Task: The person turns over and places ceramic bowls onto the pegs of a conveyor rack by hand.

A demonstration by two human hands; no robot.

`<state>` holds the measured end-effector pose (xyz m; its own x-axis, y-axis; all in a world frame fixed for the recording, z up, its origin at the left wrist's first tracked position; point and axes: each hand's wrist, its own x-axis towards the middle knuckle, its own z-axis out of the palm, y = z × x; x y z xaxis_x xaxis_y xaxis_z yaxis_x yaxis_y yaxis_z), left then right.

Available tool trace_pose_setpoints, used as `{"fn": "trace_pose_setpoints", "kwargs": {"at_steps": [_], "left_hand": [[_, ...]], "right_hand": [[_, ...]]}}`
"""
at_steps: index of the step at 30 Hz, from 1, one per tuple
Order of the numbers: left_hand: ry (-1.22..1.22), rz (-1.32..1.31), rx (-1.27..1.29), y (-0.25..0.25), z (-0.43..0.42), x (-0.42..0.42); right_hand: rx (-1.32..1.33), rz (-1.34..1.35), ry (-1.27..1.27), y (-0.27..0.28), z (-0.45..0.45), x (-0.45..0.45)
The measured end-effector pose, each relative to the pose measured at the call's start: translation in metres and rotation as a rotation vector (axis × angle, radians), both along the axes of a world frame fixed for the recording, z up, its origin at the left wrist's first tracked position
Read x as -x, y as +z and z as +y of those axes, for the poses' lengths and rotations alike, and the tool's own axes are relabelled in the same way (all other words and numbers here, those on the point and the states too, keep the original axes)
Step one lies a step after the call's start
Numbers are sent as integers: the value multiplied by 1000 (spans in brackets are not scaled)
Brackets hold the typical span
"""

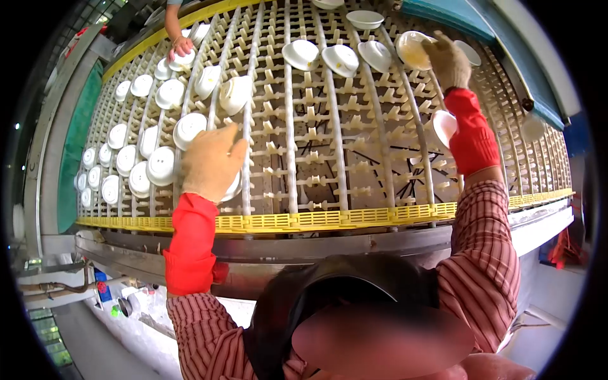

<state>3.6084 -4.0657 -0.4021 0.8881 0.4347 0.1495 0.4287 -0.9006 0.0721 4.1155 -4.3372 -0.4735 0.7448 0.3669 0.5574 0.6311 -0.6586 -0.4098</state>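
My left hand [212, 161], in a tan glove with a red cuff, is over the conveyor beside an upside-down white bowl [190, 130]. Its thumb and forefinger are apart, and nothing shows between them. Another white bowl [233, 189] is partly hidden beneath that hand. At the far right, my right hand [449, 62], gloved the same way, has its fingers at the rim of a white bowl [413, 50] with yellowish residue inside. The bowl's inside faces me. Below my right wrist a tilted white bowl [443, 126] rests among the pegs.
Rows of white pegs and bars form the conveyor, edged by a yellow slotted strip [316, 220]. Many overturned bowls [161, 166] sit at the left. Another person's hand [182, 47] touches a bowl at the far left. A teal-edged metal cover [532, 82] borders the right.
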Motion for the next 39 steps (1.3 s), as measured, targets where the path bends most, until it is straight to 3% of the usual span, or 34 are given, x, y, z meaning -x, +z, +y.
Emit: {"fn": "trace_pose_setpoints", "kwargs": {"at_steps": [2,4,6,9,10,11,12,15,18,22,23,24,25,27,28,30,31,32,33,35,36,37,39], "left_hand": [[-78,-32,72,-16,-8,-4],[-131,33,-34,-31,-12,-10],[-147,75,-107,-42,-10,-12],[-123,104,-141,-50,-7,-15],[-115,113,-126,-50,-6,-14],[-112,119,-112,-49,-7,-15],[-87,128,-100,-48,-9,-18],[-36,89,-117,-42,-20,-25],[-43,-83,5,-28,-43,-38],[13,-355,737,-37,-76,-56],[-93,-370,717,-39,-82,-58],[-71,-410,785,-46,-90,-59],[-46,-450,855,-53,-100,-60],[-81,-401,1058,-33,-113,-62],[-17,-365,987,-27,-116,-61],[122,-304,837,-22,-114,-54],[102,-285,1040,-19,-106,-53],[67,-347,957,-22,-103,-53],[36,-414,871,-31,-100,-52],[111,-406,843,-49,-89,-53],[100,-414,654,-70,-77,-59],[152,-368,666,-66,-82,-64],[214,-332,669,-57,-96,-73]], "right_hand": [[178,7,-124,0,-6,-38],[239,163,-204,-11,-1,-65],[140,297,-118,-30,9,-87],[353,364,11,-14,23,-73],[214,358,-38,-48,32,-98],[264,353,-24,-38,35,-82],[231,236,47,-67,37,-105],[259,383,143,-23,33,-50],[90,545,244,-35,28,-34],[76,559,464,-1,32,69],[26,727,537,3,34,91],[1,672,611,1,35,116],[60,856,659,10,37,136],[120,684,803,17,29,181],[208,708,887,32,22,197],[375,489,736,42,13,209],[279,561,722,49,-7,212],[306,288,615,35,-20,202],[289,326,590,46,-44,203],[642,365,372,49,-76,194],[615,133,411,18,-101,179],[510,38,376,-5,-118,172],[654,210,287,0,-131,174]]}}
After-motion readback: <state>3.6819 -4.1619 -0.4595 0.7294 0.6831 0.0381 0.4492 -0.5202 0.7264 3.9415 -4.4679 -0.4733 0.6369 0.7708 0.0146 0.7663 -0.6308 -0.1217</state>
